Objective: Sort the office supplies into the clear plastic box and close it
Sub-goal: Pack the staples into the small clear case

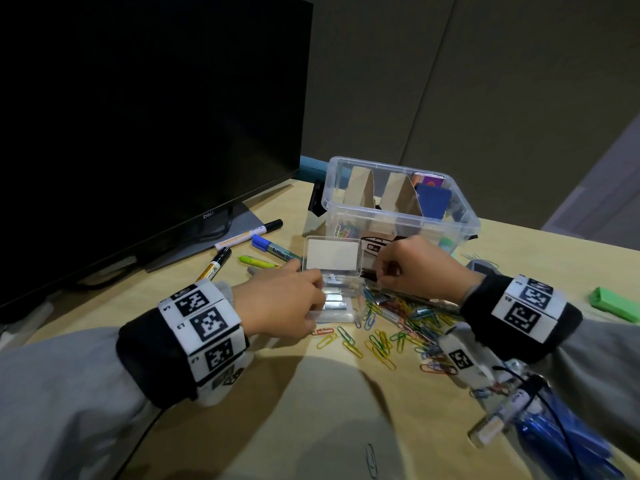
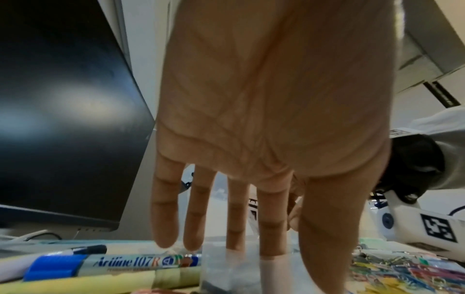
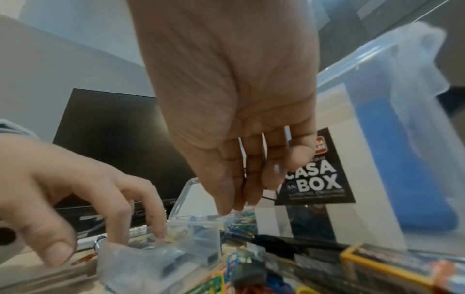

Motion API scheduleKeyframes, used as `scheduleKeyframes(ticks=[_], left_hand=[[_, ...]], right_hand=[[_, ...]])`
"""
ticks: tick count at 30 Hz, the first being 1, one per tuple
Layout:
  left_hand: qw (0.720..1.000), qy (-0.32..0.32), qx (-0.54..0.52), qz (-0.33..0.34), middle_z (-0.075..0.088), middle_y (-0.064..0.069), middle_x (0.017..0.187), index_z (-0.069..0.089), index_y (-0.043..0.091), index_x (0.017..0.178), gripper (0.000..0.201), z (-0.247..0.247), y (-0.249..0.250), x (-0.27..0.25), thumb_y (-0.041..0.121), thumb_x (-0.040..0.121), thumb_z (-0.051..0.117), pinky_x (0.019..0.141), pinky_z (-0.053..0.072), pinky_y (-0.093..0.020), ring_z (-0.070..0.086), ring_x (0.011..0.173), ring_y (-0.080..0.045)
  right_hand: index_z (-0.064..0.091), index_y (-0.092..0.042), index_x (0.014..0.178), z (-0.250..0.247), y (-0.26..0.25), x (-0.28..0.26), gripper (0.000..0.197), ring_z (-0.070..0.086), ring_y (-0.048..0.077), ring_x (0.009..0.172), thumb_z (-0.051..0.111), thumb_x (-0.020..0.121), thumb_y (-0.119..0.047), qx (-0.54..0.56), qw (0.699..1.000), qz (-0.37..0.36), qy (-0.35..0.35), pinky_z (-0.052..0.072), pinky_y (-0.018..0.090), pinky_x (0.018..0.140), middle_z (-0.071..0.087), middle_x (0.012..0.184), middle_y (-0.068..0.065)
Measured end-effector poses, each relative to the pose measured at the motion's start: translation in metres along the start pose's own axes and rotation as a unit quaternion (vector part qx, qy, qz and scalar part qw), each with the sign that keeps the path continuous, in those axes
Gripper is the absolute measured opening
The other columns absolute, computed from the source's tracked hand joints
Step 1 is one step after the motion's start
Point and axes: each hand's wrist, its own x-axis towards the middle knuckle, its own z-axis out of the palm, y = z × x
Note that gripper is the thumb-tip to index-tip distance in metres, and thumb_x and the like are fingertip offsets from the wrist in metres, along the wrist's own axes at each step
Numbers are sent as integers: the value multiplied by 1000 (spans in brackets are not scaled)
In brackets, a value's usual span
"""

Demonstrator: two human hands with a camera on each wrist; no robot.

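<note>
Paperclips [image 1: 398, 327] in many colours lie scattered over the wooden desk [image 1: 339, 410], most of them to the right of a small clear case [image 1: 337, 292] that sits open in front of the person, its lid raised with a white card showing behind it. Silver staple blocks lie inside the case's tray. The left hand [image 1: 280, 306] rests on the left side of the tray with its fingers reaching over the edge and its thumb on the near side; in the left wrist view the fingers [image 2: 271, 222] run nearly straight down onto the clear plastic, so it steadies rather than clasps. The right hand [image 1: 415, 265] hovers at the case's right rear corner with its fingers drawn together and curled downward; a thin dark wire-like thing shows between them in the right wrist view, but what it is cannot be told. Behind both hands stands the clear plastic box [image 1: 401, 202], lid off, with cardboard dividers upright inside, a blue item in its right compartment and a few clips in its left. Left of the case lie a blue marker [image 1: 273, 249], a yellow highlighter [image 1: 258, 261] and two black-capped markers near the dark monitor [image 1: 138, 116]. A green object [image 1: 616, 303] lies well apart at the right edge.
</note>
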Motion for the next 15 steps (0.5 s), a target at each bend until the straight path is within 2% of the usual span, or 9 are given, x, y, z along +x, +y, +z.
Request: scheduleKeyframes(ticks=[4,8,11,15], left_hand=[[1000,-12,-12,-4,41,10,134,61,25,119,29,1,-3,4,38,97,48,79,44,-33,34,116,-18],[1000,1,-6,-1,45,13,135,60,26,123,30,4,-3,6,36,97,48,78,39,-29,35,111,-17],[1000,20,-10,1,53,11,124,62,24,114,25,7,-5,8,34,95,49,76,41,-30,35,101,-15],[1000,23,-19,-6,56,11,118,63,23,107,22,9,-5,10,33,92,51,80,47,-34,35,98,-14]], right_hand=[[70,-21,83,5,2,-4,7,61,12,73,66,86,-26,2,1000,5,-18,54,28,70,67,79,-6],[69,-19,79,9,9,-7,6,62,15,72,65,84,-21,-12,999,22,-33,57,36,71,67,76,-4],[69,-18,80,8,12,-10,5,62,14,73,66,84,-18,-34,997,36,-52,57,32,71,67,77,-4],[69,-20,89,7,15,-15,6,59,11,79,66,86,-17,-39,996,38,-69,50,23,69,65,84,-6]])
